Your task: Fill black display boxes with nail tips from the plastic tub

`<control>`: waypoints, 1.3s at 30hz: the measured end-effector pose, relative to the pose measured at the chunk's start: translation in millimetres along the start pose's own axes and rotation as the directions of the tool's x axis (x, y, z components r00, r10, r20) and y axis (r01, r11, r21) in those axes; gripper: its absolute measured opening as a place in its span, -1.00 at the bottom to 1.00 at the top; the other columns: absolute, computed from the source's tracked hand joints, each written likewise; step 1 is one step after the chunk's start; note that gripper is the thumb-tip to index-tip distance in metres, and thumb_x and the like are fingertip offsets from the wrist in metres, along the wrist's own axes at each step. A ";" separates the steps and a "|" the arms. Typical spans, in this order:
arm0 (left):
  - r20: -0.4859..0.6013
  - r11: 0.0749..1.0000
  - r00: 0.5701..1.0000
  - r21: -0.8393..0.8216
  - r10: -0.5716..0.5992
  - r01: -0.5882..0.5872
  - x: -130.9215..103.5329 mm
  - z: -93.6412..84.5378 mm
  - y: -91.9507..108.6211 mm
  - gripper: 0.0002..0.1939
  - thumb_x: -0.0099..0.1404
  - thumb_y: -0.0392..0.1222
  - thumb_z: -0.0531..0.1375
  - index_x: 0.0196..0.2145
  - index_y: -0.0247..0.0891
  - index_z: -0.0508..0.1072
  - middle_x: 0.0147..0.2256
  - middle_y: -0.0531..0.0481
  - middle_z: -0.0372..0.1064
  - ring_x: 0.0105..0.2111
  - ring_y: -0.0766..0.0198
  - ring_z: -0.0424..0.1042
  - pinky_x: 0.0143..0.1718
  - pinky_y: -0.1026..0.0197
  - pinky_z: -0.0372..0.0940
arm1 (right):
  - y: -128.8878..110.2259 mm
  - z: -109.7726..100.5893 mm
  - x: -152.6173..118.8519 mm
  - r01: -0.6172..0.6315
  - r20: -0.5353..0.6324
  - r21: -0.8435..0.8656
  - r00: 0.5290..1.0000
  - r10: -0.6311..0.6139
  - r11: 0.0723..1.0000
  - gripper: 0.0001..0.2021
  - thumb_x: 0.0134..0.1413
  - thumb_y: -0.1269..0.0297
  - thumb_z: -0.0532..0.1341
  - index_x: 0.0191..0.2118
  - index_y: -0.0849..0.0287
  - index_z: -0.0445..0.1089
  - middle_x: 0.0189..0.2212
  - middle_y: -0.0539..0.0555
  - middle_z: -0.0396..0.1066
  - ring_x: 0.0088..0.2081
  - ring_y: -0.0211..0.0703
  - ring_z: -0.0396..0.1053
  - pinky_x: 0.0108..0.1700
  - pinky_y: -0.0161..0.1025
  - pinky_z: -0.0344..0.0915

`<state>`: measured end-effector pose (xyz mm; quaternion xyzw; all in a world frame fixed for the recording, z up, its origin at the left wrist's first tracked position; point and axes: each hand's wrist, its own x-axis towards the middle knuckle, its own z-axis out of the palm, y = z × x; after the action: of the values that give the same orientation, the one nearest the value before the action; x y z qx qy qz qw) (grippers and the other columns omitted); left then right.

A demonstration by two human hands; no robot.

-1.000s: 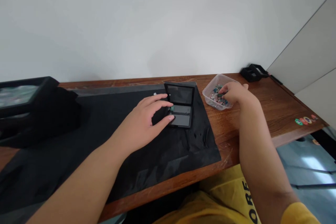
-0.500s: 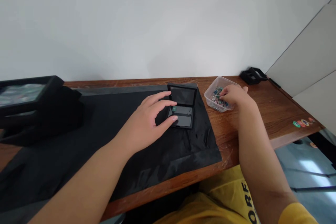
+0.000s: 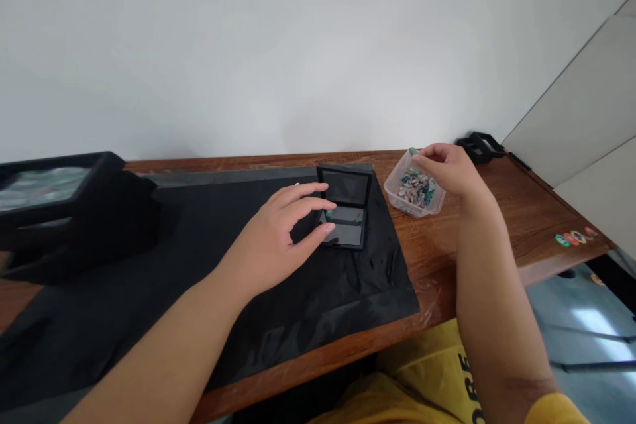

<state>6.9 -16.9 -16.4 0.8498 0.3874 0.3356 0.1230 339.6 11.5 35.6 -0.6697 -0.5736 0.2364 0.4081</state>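
Note:
My left hand [image 3: 283, 228] is spread at the left side of a small black hinged case [image 3: 344, 230], whose lid stands up. A small green piece [image 3: 329, 212] lies in the case's upper left part, close to my fingertips. A clear plastic tub [image 3: 415, 193] of small mixed green, pink and white pieces stands right of the black mat. Over the tub's back rim, my right hand [image 3: 447, 169] pinches a small green piece [image 3: 413, 152] between thumb and finger.
Black trays [image 3: 59, 199] with wrapped contents stand at the far left on a black mat [image 3: 318, 308]. Small black boxes [image 3: 481, 147] sit at the back right of the wooden table [image 3: 517, 205]. Round stickers [image 3: 576, 237] are near its right edge. A pale wall rises behind.
My right hand has come up out of the tub, and a green piece now shows in its pinch. My left hand stays spread beside the case. The view has shifted slightly.

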 end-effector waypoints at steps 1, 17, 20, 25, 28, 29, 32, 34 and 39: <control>-0.010 1.000 1.000 0.003 0.017 -0.017 0.0 0.5 -0.6 -0.74 0.45 0.04 0.23 -0.02 -0.05 0.61 0.23 -0.08 0.50 0.24 -0.11 0.46 0.16 -0.21 0.50 | -0.4 0.1 -0.1 0.019 0.003 0.116 1.000 -0.019 0.993 -0.75 0.06 0.10 0.43 -0.38 0.16 0.47 -0.45 0.01 0.43 -0.37 -0.21 0.31 -0.20 -0.15 0.29; -0.176 0.992 0.979 -0.056 0.103 -0.114 -0.1 0.8 7.0 -0.62 0.45 -0.06 0.30 0.16 -0.16 0.47 0.04 -0.11 0.60 0.05 0.06 0.57 0.15 -0.05 0.48 | -43.2 41.5 -35.7 -0.189 0.625 0.665 0.670 -0.400 0.722 -0.60 0.17 0.03 0.48 -0.43 0.16 0.36 -0.56 -0.14 0.14 -0.51 -0.37 0.04 -0.39 -0.30 0.07; -0.237 0.986 0.964 -0.087 0.118 -0.142 0.0 0.1 11.8 -0.60 0.43 -0.06 0.33 0.17 -0.15 0.47 0.00 -0.09 0.61 -0.01 0.09 0.59 0.11 -0.02 0.49 | -46.8 58.8 -41.1 -0.220 0.668 0.652 0.619 -0.413 0.725 -0.60 0.15 0.00 0.49 -0.40 0.17 0.39 -0.58 -0.16 0.14 -0.53 -0.39 0.00 -0.42 -0.31 0.00; -0.345 0.975 0.924 -0.090 0.163 -0.205 1.9 -1.7 16.9 -0.73 0.42 -0.10 0.36 0.04 -0.13 0.54 -0.19 0.01 0.64 -0.19 0.18 0.61 -0.04 0.08 0.50 | -45.9 78.9 -46.6 -0.259 0.710 0.598 0.611 -0.351 0.759 -0.61 0.05 -0.04 0.52 -0.34 0.17 0.46 -0.57 -0.17 0.20 -0.52 -0.38 0.04 -0.46 -0.32 -0.03; -0.360 0.969 0.911 -0.068 0.199 -0.238 3.9 -2.2 18.0 -0.81 0.40 -0.11 0.39 -0.07 -0.14 0.56 -0.20 0.01 0.65 -0.20 0.17 0.61 -0.06 0.08 0.51 | -44.3 85.3 -47.8 -0.346 0.746 0.582 0.588 -0.313 0.736 -0.61 0.03 -0.02 0.53 -0.32 0.18 0.48 -0.58 -0.17 0.21 -0.54 -0.40 0.00 -0.46 -0.32 -0.05; -0.364 0.968 0.908 -0.059 0.208 -0.245 4.4 -2.2 18.2 -0.82 0.39 -0.11 0.40 -0.10 -0.14 0.56 -0.19 0.01 0.65 -0.20 0.16 0.62 -0.06 0.07 0.51 | -44.3 86.6 -48.1 -0.368 0.749 0.585 0.587 -0.307 0.723 -0.61 0.02 -0.02 0.54 -0.32 0.18 0.48 -0.58 -0.17 0.21 -0.54 -0.41 -0.01 -0.46 -0.32 -0.06; -0.383 0.967 0.896 -0.028 0.223 -0.253 5.4 -1.9 18.5 -0.80 0.36 -0.13 0.43 -0.11 -0.15 0.56 -0.18 0.00 0.66 -0.18 0.14 0.63 -0.06 0.05 0.52 | -45.8 88.7 -49.4 -0.396 0.747 0.593 0.594 -0.297 0.701 -0.61 0.01 0.00 0.55 -0.34 0.19 0.48 -0.57 -0.16 0.24 -0.55 -0.42 -0.03 -0.46 -0.32 -0.11; -0.407 0.968 0.885 -0.012 0.226 -0.252 5.5 -1.7 18.8 -0.80 0.35 -0.16 0.43 -0.11 -0.15 0.55 -0.17 -0.01 0.66 -0.17 0.15 0.63 -0.05 0.04 0.53 | -47.5 89.3 -50.7 -0.401 0.755 0.585 0.587 -0.293 0.705 -0.61 0.00 -0.01 0.56 -0.36 0.18 0.48 -0.58 -0.16 0.24 -0.55 -0.42 -0.06 -0.48 -0.32 -0.16; -0.443 0.976 0.873 0.022 0.204 -0.217 4.9 -1.7 19.1 -0.86 0.38 -0.16 0.41 -0.14 -0.14 0.57 -0.18 -0.01 0.67 -0.18 0.14 0.64 -0.08 0.03 0.54 | -50.5 92.0 -53.8 -0.405 0.746 0.580 0.612 -0.262 0.707 -0.61 -0.05 -0.01 0.57 -0.40 0.18 0.50 -0.61 -0.18 0.17 -0.56 -0.41 -0.10 -0.49 -0.29 -0.20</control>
<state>19.1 -26.2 -3.8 0.7866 0.3056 0.5365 0.0066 225.9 -14.4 17.7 -0.3109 -0.5259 0.7220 0.3248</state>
